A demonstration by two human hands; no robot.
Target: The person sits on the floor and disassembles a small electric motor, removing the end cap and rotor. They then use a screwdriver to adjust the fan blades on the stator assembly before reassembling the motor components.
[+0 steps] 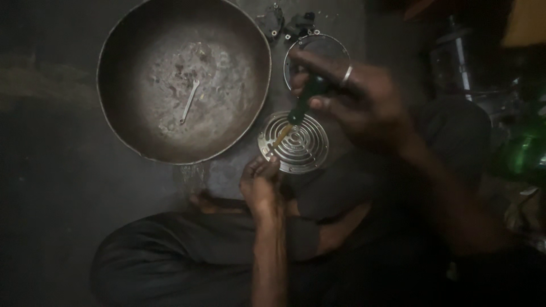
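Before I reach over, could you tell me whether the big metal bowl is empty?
Not empty: a small spanner lies inside the bowl.

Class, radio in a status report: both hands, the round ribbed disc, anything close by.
Right hand grips green-handled screwdriver, tip on ribbed metal disc. Left hand steadies disc's near edge. Big pan with spanner alongside, clear.

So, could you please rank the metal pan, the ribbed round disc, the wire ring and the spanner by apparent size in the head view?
1. metal pan
2. ribbed round disc and wire ring: alike, ring partly hidden
3. spanner
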